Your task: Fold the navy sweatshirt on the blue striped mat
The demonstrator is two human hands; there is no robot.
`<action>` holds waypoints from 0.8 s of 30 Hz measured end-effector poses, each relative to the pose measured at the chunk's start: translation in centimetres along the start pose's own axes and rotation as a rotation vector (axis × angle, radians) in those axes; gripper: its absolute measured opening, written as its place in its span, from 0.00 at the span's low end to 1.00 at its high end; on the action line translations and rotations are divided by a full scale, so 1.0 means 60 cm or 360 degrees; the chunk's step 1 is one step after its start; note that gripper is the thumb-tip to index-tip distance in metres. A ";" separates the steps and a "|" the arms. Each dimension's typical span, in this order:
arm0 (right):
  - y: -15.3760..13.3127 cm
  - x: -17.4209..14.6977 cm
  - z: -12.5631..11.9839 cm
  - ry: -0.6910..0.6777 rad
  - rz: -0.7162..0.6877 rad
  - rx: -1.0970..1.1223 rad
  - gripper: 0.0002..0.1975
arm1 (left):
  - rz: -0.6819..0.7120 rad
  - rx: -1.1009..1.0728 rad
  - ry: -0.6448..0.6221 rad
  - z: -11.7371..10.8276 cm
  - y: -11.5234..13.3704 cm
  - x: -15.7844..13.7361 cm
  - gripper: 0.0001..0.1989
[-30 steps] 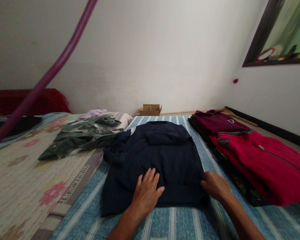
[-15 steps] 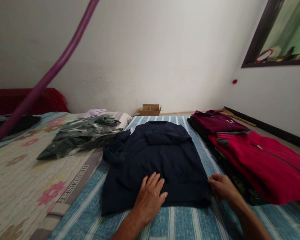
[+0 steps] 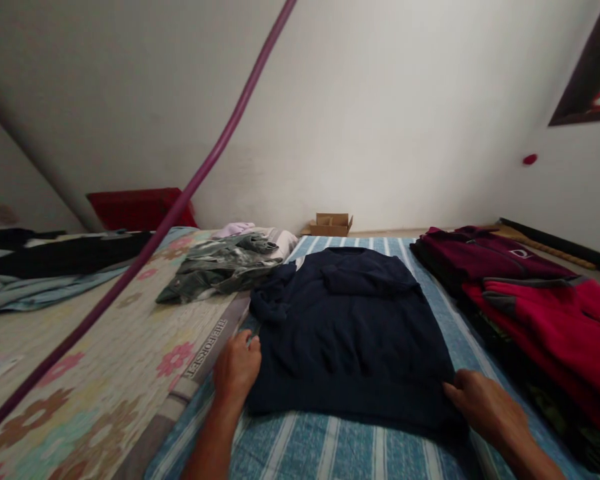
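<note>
A dark navy sweatshirt point(image 3: 350, 340) lies flat on the blue striped sheet point(image 3: 310, 447), with its neckline at the far end. One sleeve is folded across its upper part and the other is bunched at its upper left. My left hand point(image 3: 237, 367) is beside the sweatshirt's left edge, fingers loosely bent and apart, with nothing seen in them. At the lower right edge, my right hand point(image 3: 487, 407) pinches the cloth between thumb and fingers.
Folded maroon point(image 3: 495, 253) and bright red point(image 3: 555, 327) garments lie to the right. Crumpled grey-green clothing point(image 3: 220, 267) is on the floral bedding point(image 3: 100, 400) at left. A cardboard box point(image 3: 333, 225) stands near the wall. A purple pole point(image 3: 215, 153) crosses the left side.
My left hand has left the front of the sweatshirt and moved to its left edge. My right hand stays at the right edge. The view has turned left.
</note>
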State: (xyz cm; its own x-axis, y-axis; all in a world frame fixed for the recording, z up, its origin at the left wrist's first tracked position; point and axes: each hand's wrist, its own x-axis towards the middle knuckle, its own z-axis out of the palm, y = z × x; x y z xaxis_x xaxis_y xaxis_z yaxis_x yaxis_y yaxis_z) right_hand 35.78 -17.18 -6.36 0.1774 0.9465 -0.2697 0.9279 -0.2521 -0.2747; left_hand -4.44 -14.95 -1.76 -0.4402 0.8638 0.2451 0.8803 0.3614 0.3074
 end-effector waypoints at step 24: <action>0.007 0.038 -0.009 -0.0035 -0.0069 0.0234 0.05 | -0.0548 -0.1060 -0.0160 0.028 -0.030 0.040 0.06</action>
State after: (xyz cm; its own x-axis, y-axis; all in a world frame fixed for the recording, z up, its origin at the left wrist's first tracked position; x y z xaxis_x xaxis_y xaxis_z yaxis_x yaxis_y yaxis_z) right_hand 36.75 -15.00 -6.58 0.1295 0.9529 -0.2742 0.8761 -0.2394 -0.4184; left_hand -6.77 -12.97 -3.24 -0.6247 0.7798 -0.0406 0.3888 0.3557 0.8499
